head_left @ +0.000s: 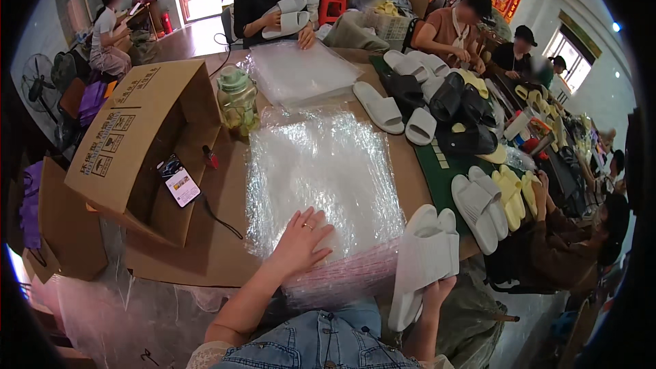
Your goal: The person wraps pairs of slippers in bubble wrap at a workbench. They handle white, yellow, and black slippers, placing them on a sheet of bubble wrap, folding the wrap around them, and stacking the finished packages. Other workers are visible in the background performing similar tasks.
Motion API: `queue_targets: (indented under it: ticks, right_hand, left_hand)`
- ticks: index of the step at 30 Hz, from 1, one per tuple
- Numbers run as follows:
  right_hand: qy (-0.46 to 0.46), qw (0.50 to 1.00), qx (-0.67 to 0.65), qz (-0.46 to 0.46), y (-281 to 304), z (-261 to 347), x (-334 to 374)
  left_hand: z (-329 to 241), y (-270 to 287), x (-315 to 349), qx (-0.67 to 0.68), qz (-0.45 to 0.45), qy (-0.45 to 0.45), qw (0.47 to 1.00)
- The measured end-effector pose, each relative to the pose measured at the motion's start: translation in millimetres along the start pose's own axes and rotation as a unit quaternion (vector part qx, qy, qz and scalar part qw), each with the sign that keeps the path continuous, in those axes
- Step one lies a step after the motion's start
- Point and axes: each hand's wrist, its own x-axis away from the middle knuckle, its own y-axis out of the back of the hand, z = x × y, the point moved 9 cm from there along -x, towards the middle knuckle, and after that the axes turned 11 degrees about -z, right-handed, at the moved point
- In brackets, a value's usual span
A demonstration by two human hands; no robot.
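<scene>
My left hand (304,238) lies with its fingers spread on the near part of a stack of clear plastic bags (321,171). The stack's near edge looks pinkish and hangs toward my lap. At the right, my right hand (439,292) grips a pair of white slide sandals (425,253), held upright with the two pressed together beside the stack's near right corner. Its fingers are partly hidden behind the sandals.
An open cardboard box (137,137) stands at the left, with a phone (179,181) in its opening. A green-lidded jar (237,99) is behind it. White, black and yellow slides (447,96) crowd the right side. Across the table a co-worker (273,7) holds white slides beside more bags (301,72).
</scene>
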Motion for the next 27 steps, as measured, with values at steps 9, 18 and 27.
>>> queue_targets:
  ticks: [9,18,27]
  right_hand:
    - [0.038,0.999,0.031,0.011,-9.8,-9.9,5.7]
    - [0.054,0.979,0.072,0.182,-56.2,65.3,28.2]
    - [0.197,0.844,0.246,0.433,-98.2,61.4,55.2]
  left_hand:
    - [-16.2,-3.1,0.8,-0.018,-0.031,-0.002,0.999]
    - [-8.2,16.0,-13.3,0.116,-0.100,0.081,0.985]
    - [-9.5,17.5,-25.1,0.174,-0.087,0.125,0.973]
